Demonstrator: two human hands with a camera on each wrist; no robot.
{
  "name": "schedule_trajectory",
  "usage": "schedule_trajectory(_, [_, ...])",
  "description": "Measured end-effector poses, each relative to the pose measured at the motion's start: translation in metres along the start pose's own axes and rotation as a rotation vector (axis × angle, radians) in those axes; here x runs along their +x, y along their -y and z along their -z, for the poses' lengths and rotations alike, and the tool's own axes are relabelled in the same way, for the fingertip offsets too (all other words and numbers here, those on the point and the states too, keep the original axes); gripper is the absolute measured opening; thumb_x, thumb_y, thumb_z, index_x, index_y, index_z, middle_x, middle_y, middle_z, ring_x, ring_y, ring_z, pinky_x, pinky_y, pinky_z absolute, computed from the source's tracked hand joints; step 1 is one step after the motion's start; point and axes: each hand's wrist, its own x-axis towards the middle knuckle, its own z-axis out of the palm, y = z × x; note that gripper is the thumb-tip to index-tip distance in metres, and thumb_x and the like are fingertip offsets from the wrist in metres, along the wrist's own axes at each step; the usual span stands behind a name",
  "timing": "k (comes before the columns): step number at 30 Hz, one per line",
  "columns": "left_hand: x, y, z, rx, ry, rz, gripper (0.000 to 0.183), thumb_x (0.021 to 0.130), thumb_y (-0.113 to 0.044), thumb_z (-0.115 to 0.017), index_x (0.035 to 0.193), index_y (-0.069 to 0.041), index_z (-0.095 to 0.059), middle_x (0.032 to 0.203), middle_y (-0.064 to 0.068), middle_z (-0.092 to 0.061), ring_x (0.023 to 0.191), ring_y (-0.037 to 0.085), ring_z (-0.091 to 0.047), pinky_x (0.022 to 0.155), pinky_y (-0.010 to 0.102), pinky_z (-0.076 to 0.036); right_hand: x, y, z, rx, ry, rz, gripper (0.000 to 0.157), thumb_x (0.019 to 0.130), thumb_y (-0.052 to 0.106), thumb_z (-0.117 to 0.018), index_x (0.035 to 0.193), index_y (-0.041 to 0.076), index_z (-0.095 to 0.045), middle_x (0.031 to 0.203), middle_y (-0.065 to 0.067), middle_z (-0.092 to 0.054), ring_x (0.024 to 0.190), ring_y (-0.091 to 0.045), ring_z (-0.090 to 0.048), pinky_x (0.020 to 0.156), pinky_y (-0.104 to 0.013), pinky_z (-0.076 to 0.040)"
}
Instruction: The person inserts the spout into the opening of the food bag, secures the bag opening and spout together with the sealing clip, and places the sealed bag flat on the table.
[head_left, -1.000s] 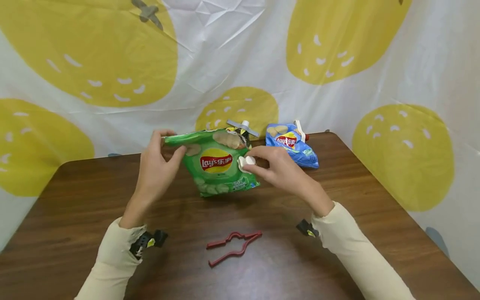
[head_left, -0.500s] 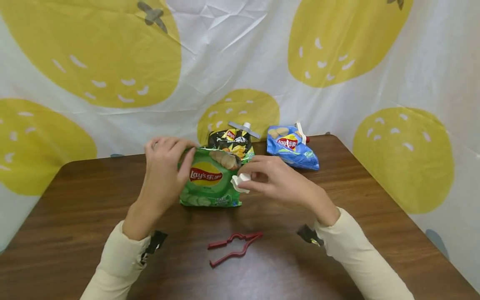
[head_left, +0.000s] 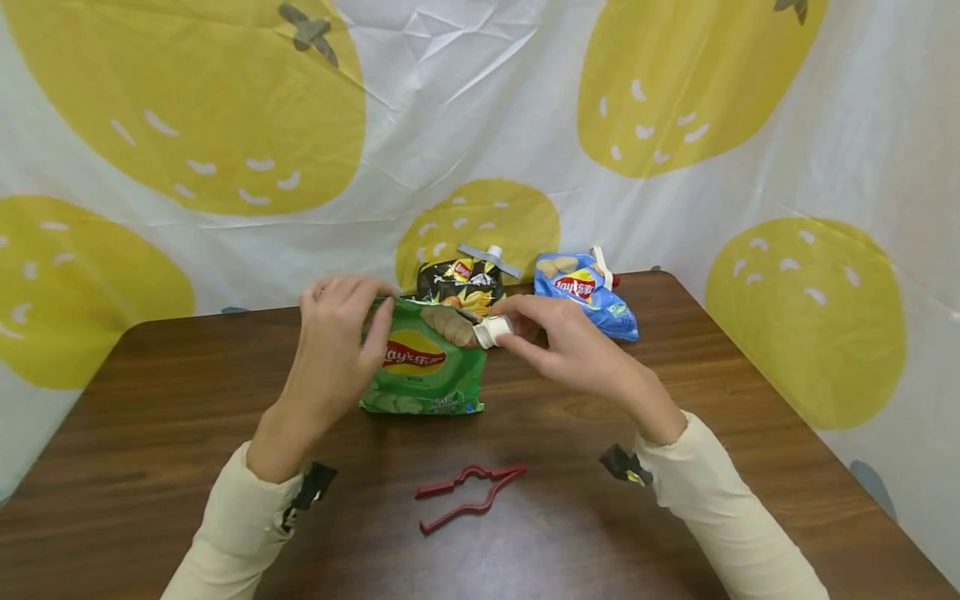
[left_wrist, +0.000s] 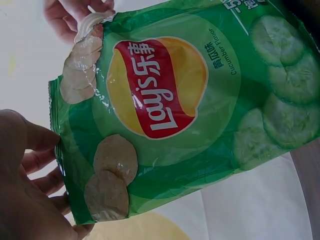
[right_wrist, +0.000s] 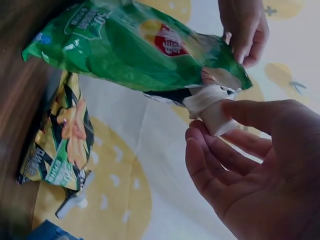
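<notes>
In the head view a green Lay's chip bag [head_left: 427, 383] stands upright above the table's middle. My left hand [head_left: 326, 367] pinches its upper left edge between thumb and fingers, as the left wrist view shows. At the bag's upper right corner, my right hand [head_left: 585, 350] pinches a white plastic spout [head_left: 492, 331] between thumb and fingertips. In the right wrist view the wide end of this white spout [right_wrist: 215, 112] sits right at the bag's open top edge, partly tucked into it. A red plastic clip [head_left: 480, 507] lies spread open on the table in front.
Behind the green bag is a black Lay's bag [head_left: 442, 281] with a grey clip [head_left: 498, 262] and white cap. To its right a blue Lay's bag [head_left: 577, 275] carries a white clip [head_left: 601, 265]. A lemon-print curtain [head_left: 480, 100] hangs behind the brown table [head_left: 187, 400].
The green bag has come down and left, the left hand shifting with it. The right hand lowered, then lifted the white spout to the bag's top corner. The red clip stays put.
</notes>
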Motion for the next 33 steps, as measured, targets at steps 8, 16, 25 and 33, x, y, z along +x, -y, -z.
schedule_trajectory(8, [-0.003, -0.007, -0.006, 0.124, 0.015, -0.114, 0.015, 0.094, -0.009, -0.064, 0.106, -0.002, -0.068, 0.103, 0.015, -0.068, 0.102, 0.035, -0.057, 0.106, 0.061, -0.027, 0.002, 0.007, -0.014, -0.009, -0.032, -0.008, 0.024, 0.098, 0.017, -0.064, 0.119, 0.004, -0.065, 0.089, 0.001, -0.063, 0.076, -0.01, -0.054, 0.067, -0.03, -0.048])
schedule_trajectory(16, [-0.008, -0.021, -0.02, 0.198, 0.04, -0.242, 0.013, 0.088, -0.008, -0.071, 0.1, -0.003, -0.07, 0.094, 0.011, -0.063, 0.095, 0.033, -0.055, 0.096, 0.057, -0.034, 0.003, 0.01, -0.028, 0.004, -0.11, 0.054, 0.034, 0.097, 0.011, -0.065, 0.129, 0.0, -0.059, 0.103, -0.006, -0.064, 0.089, -0.014, -0.061, 0.077, -0.03, -0.053])
schedule_trajectory(25, [-0.009, -0.02, -0.02, 0.195, 0.058, -0.213, 0.017, 0.086, -0.018, -0.075, 0.101, -0.01, -0.073, 0.081, 0.007, -0.048, 0.079, 0.028, -0.047, 0.08, 0.052, -0.032, 0.003, 0.01, -0.032, 0.007, -0.17, 0.062, 0.028, 0.097, 0.01, -0.065, 0.124, 0.003, -0.063, 0.112, -0.006, -0.064, 0.09, -0.014, -0.058, 0.076, -0.03, -0.051])
schedule_trajectory(33, [-0.011, -0.022, -0.022, 0.202, 0.065, -0.21, 0.013, 0.083, -0.013, -0.08, 0.095, -0.011, -0.077, 0.075, 0.004, -0.045, 0.069, 0.023, -0.043, 0.073, 0.046, -0.031, 0.003, 0.011, -0.037, 0.098, -0.137, 0.029, 0.029, 0.097, 0.007, -0.063, 0.126, 0.0, -0.062, 0.109, -0.008, -0.069, 0.09, -0.014, -0.066, 0.077, -0.031, -0.056])
